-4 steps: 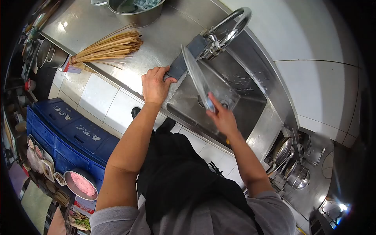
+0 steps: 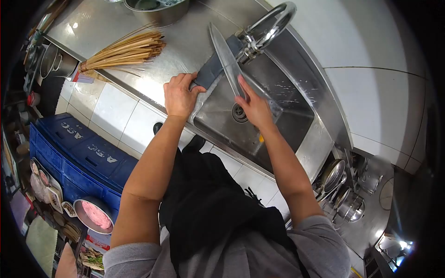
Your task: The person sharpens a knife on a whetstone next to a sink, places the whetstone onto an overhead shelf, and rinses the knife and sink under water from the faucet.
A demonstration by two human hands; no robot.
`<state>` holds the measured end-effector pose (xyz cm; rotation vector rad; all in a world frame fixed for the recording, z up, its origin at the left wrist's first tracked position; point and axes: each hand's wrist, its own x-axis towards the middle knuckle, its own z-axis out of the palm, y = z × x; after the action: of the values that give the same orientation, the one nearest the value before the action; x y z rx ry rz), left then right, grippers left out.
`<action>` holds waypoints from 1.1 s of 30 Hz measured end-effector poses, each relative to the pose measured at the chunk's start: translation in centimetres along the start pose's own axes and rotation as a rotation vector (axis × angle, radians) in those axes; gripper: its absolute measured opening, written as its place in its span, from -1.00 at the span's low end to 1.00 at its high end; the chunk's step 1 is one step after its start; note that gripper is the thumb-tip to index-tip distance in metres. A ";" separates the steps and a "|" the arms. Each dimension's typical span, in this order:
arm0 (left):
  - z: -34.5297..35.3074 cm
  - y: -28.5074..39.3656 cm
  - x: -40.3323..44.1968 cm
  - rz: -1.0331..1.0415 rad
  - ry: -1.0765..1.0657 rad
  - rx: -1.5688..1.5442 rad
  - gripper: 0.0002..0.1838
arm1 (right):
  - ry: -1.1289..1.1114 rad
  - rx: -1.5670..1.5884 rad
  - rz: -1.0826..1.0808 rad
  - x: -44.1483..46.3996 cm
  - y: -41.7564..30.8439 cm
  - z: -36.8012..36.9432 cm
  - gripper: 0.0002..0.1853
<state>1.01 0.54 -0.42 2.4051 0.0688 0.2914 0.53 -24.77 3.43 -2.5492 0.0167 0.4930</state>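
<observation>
A long grey block, like a sharpening stone [image 2: 210,72], lies slantwise along the left edge of the sink [image 2: 222,132]. My left hand [image 2: 180,96] presses its near end, thumb and fingers closed around it. In my right hand [image 2: 254,105] is a large knife with a wide shiny blade [image 2: 223,54], held over the sink. The blade slants up and left across the far part of the stone; its handle is mostly hidden in my fingers.
A chrome faucet [image 2: 252,46] stands behind the stone. On the steel counter [image 2: 185,46] lie a bundle of thin sticks [image 2: 125,51] and a metal pot [image 2: 160,13]. Blue bins [image 2: 83,153] and a bowl of pink food [image 2: 96,215] are at left, pans [image 2: 333,176] at right.
My right hand and the knife have moved up and to the left, away from my body along the stone. My left hand stays at the stone's near end.
</observation>
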 end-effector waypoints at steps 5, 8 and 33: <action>0.3 0.1 -0.6 0.009 -0.017 -0.039 -0.39 | -0.003 0.011 -0.019 -1.0 0.4 -0.8 -0.17; -2.0 1.6 0.0 0.109 0.040 -0.164 -0.58 | 0.100 0.190 0.033 -5.0 1.9 -0.9 -0.26; 4.9 12.7 -1.2 0.656 -0.950 0.183 -0.30 | -0.605 0.507 0.490 -12.1 3.9 -3.4 -0.73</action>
<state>0.57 -12.31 4.16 2.4280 -1.1615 -0.6076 -10.06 -30.95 8.37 -1.8076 0.4867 1.2513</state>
